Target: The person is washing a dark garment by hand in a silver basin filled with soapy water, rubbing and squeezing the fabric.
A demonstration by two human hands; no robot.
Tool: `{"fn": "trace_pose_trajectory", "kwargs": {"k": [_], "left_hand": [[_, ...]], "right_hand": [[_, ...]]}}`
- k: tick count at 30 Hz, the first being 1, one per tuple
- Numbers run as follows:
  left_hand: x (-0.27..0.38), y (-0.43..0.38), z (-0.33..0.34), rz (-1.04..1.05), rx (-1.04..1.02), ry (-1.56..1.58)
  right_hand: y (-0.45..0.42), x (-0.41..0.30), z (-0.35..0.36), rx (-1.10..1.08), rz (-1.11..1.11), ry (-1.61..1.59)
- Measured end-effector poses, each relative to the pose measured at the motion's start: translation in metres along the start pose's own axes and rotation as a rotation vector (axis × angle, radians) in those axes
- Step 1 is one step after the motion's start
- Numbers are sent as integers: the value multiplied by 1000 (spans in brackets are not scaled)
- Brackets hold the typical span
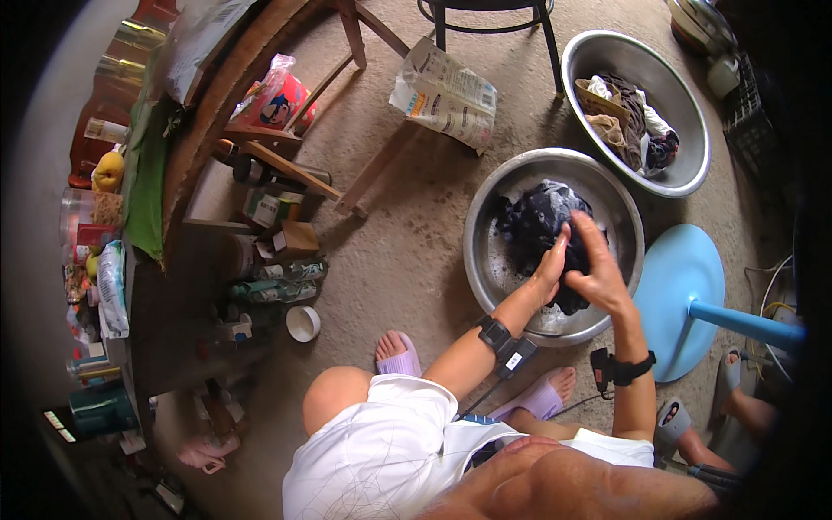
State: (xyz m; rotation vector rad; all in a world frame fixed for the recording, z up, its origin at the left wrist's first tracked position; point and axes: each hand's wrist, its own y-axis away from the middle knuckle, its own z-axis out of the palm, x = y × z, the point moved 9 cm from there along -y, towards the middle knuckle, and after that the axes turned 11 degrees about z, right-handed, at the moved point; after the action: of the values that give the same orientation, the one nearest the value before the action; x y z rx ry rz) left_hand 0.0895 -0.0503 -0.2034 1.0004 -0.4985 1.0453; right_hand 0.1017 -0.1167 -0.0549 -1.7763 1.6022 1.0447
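A round metal basin (480, 273) on the floor before me holds a bunched, dark wet garment (530, 224) with whitish suds on it. Both my hands are above this cloth, close to each other. My left hand (552, 263) is seen edge-on with its fingers pointing away from me; whether its far side touches the cloth is hidden. My right hand (597, 270) has its thumb spread from the fingers, and no cloth shows in its grasp. Soapy water wets the basin's bottom.
A second metal basin (689, 130) with several garments (627, 120) stands beyond, at the right. Close by on the right is a blue round-based stand (679, 286). Another person's feet (676, 419) are at lower right. A cluttered wooden table (195, 175) runs along the left.
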Motion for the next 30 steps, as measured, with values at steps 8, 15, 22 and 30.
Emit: {"fn": "trace_pose_trajectory", "kwargs": {"k": [8,15,22,30], "left_hand": [[-17,9,0,-294,-127,718],[-38,16,-46,-339,-44,732],[-43,18,-12,-418,59,443],[-4,8,3,-112,172,258]], "right_hand": [[13,-6,35,107,-83,261],[18,-35,44,63,-53,64],[17,49,23,336,138,53],[8,117,4,234,605,195]]}}
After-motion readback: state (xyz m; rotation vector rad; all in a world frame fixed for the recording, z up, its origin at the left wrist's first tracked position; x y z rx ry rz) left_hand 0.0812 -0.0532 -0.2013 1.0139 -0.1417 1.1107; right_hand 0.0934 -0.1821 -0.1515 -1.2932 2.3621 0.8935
